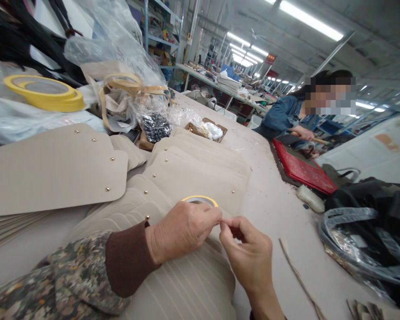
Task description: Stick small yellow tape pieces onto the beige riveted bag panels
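Note:
My left hand [186, 229] is closed around a roll of yellow-edged tape [200, 198], whose far rim shows above the knuckles while the rest is hidden. Its thumb and forefinger are pinched together. Fingertip to fingertip with it, my right hand [248, 255] also pinches, on something too small to make out. Beneath both hands lie overlapping beige panels [183, 284] in a fanned row. Behind them is another stack of beige panels [203, 166] with small brass studs.
A large studded panel [53, 164] lies on a pile at left. Yellow tape rolls [46, 92] rest on plastic behind it. A small box [206, 129] holds metal parts. At right are a thin strip [300, 278], black bags [373, 231], a red board [303, 166] and a person [286, 115] holding a tool.

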